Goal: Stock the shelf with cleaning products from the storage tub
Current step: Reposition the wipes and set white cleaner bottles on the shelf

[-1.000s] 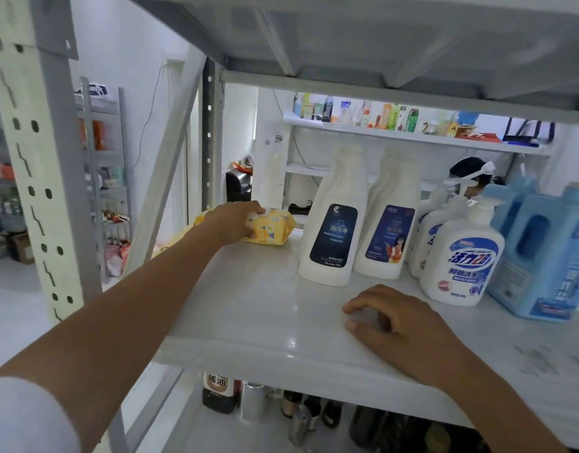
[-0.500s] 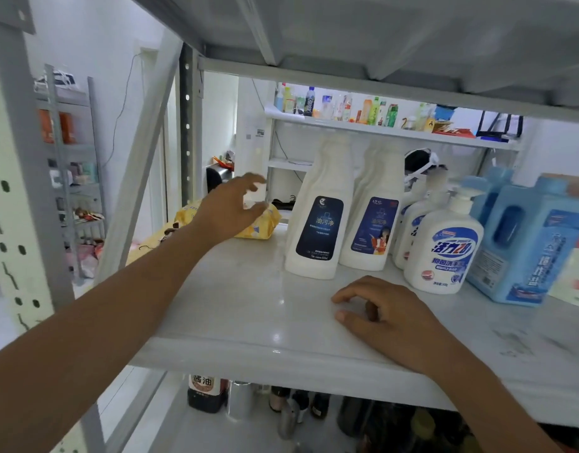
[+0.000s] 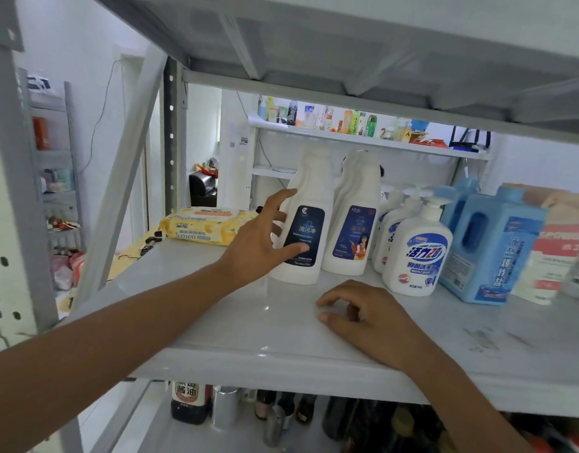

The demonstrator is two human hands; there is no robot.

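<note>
**A:** What were the hands doing, nearest one first?

**B:** The right hand point(image 3: 373, 322) lay near the front edge of the pale grey shelf board point(image 3: 216, 325). It was palm down, with the fingers loosely curled and their tips on the board. It held nothing.

**A:** And the other?

**B:** The left hand point(image 3: 258, 246) reached further in and was spread wide. Its thumb lay flat across the dark label of the tall white plastic bottle point(image 3: 311, 191). The forefinger ran straight up the bottle's left shoulder. The fingers touched the bottle but were not curled round it.

**A:** How did that bottle look?

**B:** It stood upright, broad at the base and narrowing toward the neck, with a navy label carrying pale print. Its top was lost in the glare behind it.

**A:** Where did it stand relative to the hands?

**B:** It was against the left hand, and just beyond the right hand without touching it.

**A:** And around it?

**B:** The second white bottle with a blue label point(image 3: 356, 223) stood just beside it on the right. Next came the white pump bottle with blue lettering point(image 3: 415, 253), then the pale blue plastic jug point(image 3: 487, 250). The flat yellow pack of wipes point(image 3: 200, 225) lay at the back left, apart from the left hand. Far behind hung the white wall shelf point(image 3: 314, 129), holding small coloured bottles.
</note>
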